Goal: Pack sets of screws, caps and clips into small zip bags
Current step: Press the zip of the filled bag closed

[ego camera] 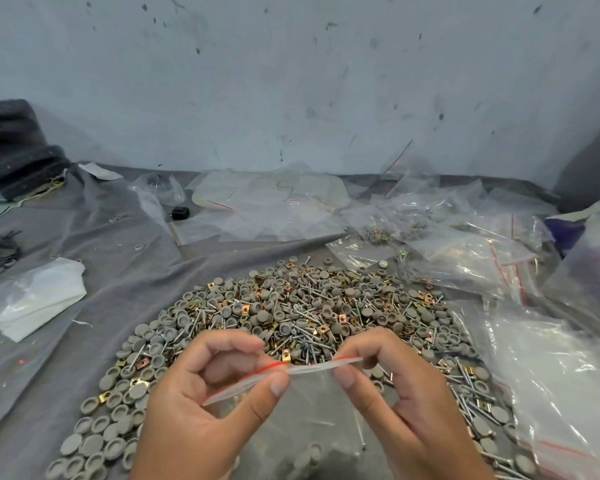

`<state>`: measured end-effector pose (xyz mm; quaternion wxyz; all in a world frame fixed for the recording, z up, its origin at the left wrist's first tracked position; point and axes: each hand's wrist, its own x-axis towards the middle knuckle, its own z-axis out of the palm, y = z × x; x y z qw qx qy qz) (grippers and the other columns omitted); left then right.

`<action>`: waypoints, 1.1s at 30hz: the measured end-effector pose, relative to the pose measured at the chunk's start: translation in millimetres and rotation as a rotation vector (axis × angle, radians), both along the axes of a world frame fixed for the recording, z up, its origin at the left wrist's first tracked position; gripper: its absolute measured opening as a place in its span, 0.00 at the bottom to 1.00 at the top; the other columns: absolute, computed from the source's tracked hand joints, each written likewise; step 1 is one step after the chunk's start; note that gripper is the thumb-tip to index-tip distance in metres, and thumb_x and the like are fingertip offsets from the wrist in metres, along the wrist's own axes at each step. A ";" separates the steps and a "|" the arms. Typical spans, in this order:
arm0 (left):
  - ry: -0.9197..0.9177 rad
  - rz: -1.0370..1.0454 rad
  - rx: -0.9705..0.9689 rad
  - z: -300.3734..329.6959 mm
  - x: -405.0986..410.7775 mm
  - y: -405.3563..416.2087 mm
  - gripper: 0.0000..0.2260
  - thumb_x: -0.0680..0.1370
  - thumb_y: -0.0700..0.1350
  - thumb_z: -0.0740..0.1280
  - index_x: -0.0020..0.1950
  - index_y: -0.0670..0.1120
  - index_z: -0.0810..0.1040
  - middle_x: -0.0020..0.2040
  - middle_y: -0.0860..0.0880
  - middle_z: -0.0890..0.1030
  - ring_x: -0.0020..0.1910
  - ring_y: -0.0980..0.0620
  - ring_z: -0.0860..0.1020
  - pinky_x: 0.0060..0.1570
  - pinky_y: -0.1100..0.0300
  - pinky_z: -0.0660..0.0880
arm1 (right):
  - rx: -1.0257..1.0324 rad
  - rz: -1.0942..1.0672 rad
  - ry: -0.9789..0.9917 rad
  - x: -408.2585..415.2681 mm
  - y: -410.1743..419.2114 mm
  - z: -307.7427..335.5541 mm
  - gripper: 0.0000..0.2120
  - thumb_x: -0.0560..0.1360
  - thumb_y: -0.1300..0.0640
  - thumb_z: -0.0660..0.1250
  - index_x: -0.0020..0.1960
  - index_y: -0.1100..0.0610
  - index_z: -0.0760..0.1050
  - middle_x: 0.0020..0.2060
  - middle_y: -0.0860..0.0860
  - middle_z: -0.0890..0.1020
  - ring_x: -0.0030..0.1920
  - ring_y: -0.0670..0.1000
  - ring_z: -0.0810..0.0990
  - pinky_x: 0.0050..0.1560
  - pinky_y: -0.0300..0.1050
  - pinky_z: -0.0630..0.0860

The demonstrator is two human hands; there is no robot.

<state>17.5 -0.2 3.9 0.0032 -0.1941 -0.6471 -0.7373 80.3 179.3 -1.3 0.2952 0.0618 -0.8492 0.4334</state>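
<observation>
A small clear zip bag (312, 410) with a red stripe along its top hangs between my two hands, above the pile. Inside it I can see a long screw and grey caps near the bottom. My left hand (201, 407) pinches the left part of the bag's top strip between thumb and fingers. My right hand (406, 396) pinches the right part of the same strip. Under and behind the hands lies a wide pile (291, 313) of grey round caps, silver screws and brass-coloured clips on a grey cloth (118, 271).
Packed zip bags (471, 254) are heaped at the right, with more clear plastic (551, 375) at the near right. Empty bags (264, 206) lie at the back by the wall. A white folded sheet (39, 299) and dark items (14, 147) sit at the left.
</observation>
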 end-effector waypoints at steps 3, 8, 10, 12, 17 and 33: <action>0.036 0.017 0.012 -1.8 0.4 0.6 0.17 0.59 0.38 0.83 0.40 0.54 0.84 0.37 0.42 0.86 0.34 0.52 0.85 0.36 0.67 0.80 | -0.012 0.012 0.032 0.4 -1.6 1.7 0.07 0.79 0.47 0.63 0.47 0.48 0.77 0.40 0.41 0.78 0.42 0.45 0.78 0.42 0.35 0.72; 0.110 0.011 -0.039 -1.3 3.6 0.3 0.23 0.56 0.62 0.83 0.46 0.56 0.83 0.40 0.47 0.87 0.39 0.51 0.87 0.39 0.64 0.82 | 0.006 0.018 0.078 2.1 -4.2 1.7 0.06 0.78 0.51 0.63 0.46 0.51 0.77 0.39 0.41 0.76 0.41 0.43 0.76 0.41 0.32 0.71; 0.144 0.053 -0.077 -3.9 3.6 -0.3 0.23 0.59 0.62 0.81 0.49 0.55 0.82 0.40 0.50 0.87 0.40 0.51 0.87 0.40 0.62 0.82 | -0.014 0.026 0.070 2.9 -4.0 1.2 0.05 0.78 0.51 0.63 0.47 0.49 0.76 0.39 0.41 0.76 0.41 0.45 0.77 0.41 0.35 0.72; 0.173 0.070 -0.086 -6.9 2.4 0.2 0.21 0.60 0.60 0.81 0.49 0.56 0.82 0.40 0.51 0.87 0.41 0.52 0.87 0.44 0.61 0.82 | -0.033 0.046 0.059 3.2 -3.5 2.1 0.04 0.78 0.50 0.63 0.49 0.47 0.76 0.41 0.41 0.78 0.43 0.45 0.78 0.43 0.36 0.72; 0.156 0.035 -0.051 -9.1 2.1 0.5 0.21 0.62 0.63 0.81 0.49 0.58 0.81 0.39 0.49 0.87 0.40 0.51 0.87 0.44 0.64 0.81 | 0.006 0.072 0.089 1.7 -4.0 3.1 0.05 0.78 0.51 0.67 0.48 0.51 0.80 0.43 0.40 0.80 0.44 0.43 0.81 0.43 0.35 0.74; 0.088 -0.010 -0.057 -8.0 2.9 0.7 0.20 0.58 0.54 0.81 0.45 0.59 0.78 0.40 0.47 0.87 0.41 0.48 0.87 0.41 0.64 0.81 | 0.047 0.035 0.096 0.2 -5.5 -2.1 0.06 0.77 0.50 0.67 0.46 0.49 0.80 0.41 0.40 0.80 0.41 0.44 0.80 0.40 0.34 0.73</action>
